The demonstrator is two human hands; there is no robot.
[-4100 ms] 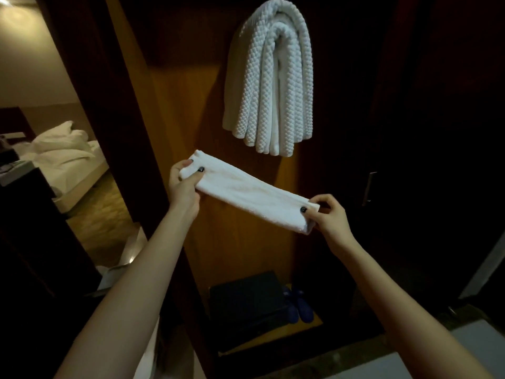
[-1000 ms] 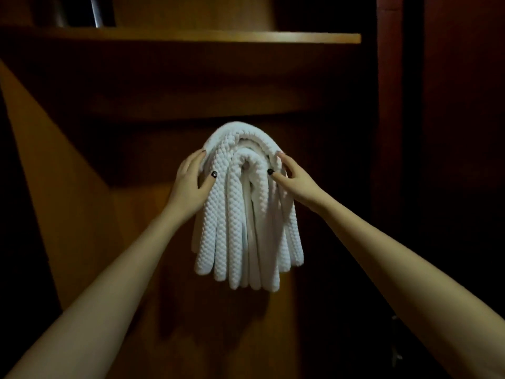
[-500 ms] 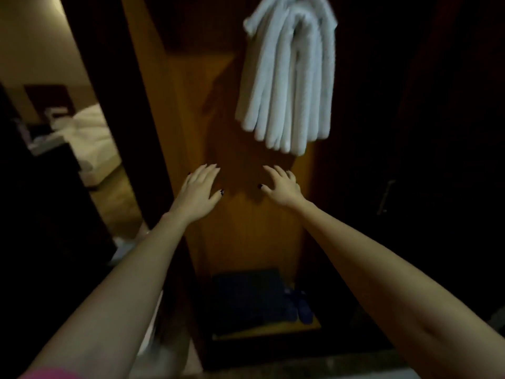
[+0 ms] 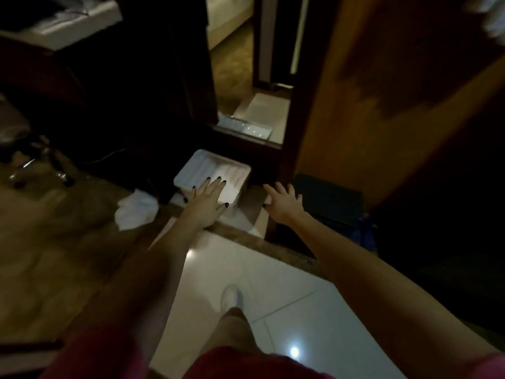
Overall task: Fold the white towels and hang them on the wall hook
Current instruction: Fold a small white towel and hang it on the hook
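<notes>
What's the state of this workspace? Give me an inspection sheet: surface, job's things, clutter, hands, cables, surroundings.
Surface: white tile floor meeting wood floor.
Job's things: white basket on the floor holding white towels; a white blur at top right, probably the hung towels.
Clutter: crumpled white cloth on the floor left of the basket.
Hands: left hand open, fingers spread over the basket, contact unclear; right hand open, holding nothing.
Cables: thin cable on the floor left of the basket.
Surroundings: wooden wardrobe, dark box in its base, chair base, bed.
</notes>
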